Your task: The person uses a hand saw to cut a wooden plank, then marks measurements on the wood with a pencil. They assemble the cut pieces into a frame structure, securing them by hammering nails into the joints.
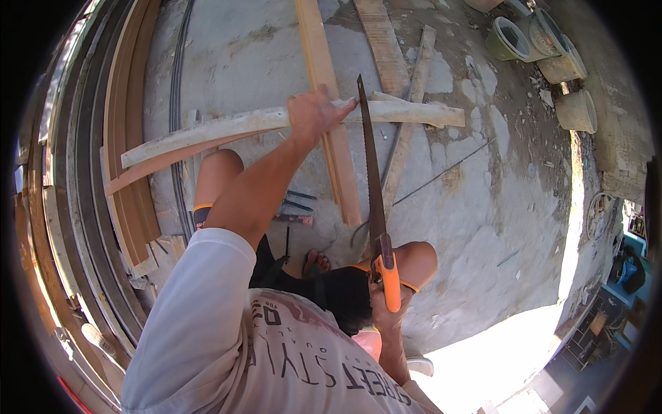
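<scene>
My right hand (390, 307) is closed round the orange handle of a handsaw (373, 179). Its long dark blade points away from me, and the tip end crosses the whitish wooden board (207, 130); whether the teeth touch the wood I cannot tell. Fingers wrapped over that board, my left hand (316, 119) presses on it just left of the blade, with the thumb stretched toward the saw. Below the board, a light brown plank (339, 172) runs lengthwise under my left hand. A thinner reddish strip (186, 157) lies beneath the board's left part.
Long timbers (127, 124) are stacked along the left. Two more planks, a wide one (383, 48) and a narrow one (407, 145), lie to the right on the concrete floor. Hand tools (296, 219) rest between my legs. Buckets (509, 40) stand at the far right.
</scene>
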Motion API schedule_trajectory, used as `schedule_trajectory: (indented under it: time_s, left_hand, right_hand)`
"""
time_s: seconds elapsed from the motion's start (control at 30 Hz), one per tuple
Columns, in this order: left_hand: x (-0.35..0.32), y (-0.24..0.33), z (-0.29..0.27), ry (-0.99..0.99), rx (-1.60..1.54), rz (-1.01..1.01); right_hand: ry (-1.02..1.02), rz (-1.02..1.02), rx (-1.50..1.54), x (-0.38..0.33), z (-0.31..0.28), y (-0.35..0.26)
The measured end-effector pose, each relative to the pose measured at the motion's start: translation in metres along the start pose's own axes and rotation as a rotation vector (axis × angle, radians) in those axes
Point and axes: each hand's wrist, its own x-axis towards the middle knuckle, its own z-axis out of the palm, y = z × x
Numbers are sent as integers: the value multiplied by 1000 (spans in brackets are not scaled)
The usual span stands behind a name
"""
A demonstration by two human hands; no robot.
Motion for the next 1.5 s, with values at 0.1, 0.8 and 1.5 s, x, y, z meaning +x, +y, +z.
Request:
schedule_trajectory:
  time_s: [0.1,0.8,1.5]
  left_hand:
    - [-2,-3,6,63,2,49]
    - [14,-12,12,144,-81,68]
    - [5,-7,8,67,-50,99]
  right_hand:
    - [-34,-26,40,21,3,-5]
    - [-93,37,3,30,-21,-13]
    - [-90,28,-14,96,9,-22]
